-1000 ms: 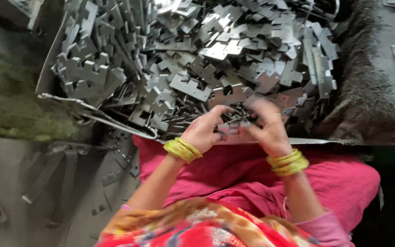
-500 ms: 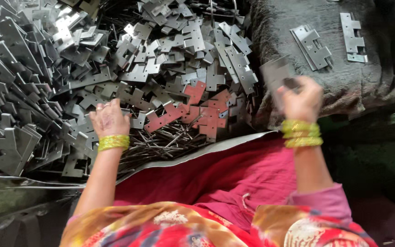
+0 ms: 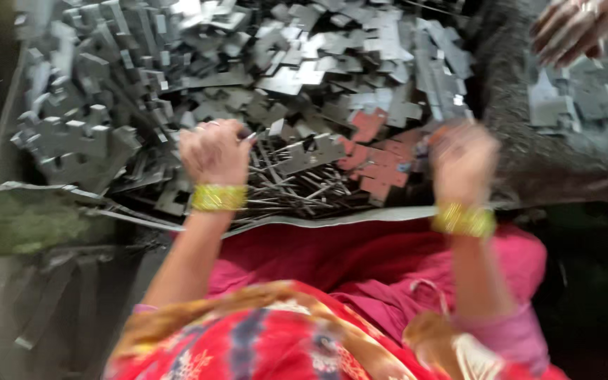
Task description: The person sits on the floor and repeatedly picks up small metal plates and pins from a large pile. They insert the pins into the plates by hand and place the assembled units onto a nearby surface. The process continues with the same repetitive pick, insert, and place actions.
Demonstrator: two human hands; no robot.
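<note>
Left hand (image 3: 214, 150) pinches thin pin (image 3: 248, 138); grey hinge plates (image 3: 297, 77) heaped.

Left hand (image 3: 214, 151) curled loosely; right hand (image 3: 463, 160), blurred, seemingly closed, both arms extended.

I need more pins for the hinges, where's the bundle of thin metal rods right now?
In the head view, the thin metal rods lie at the near edge of the grey hinge-plate pile, between the left hand and right hand, just left of the reddish plates.
</note>
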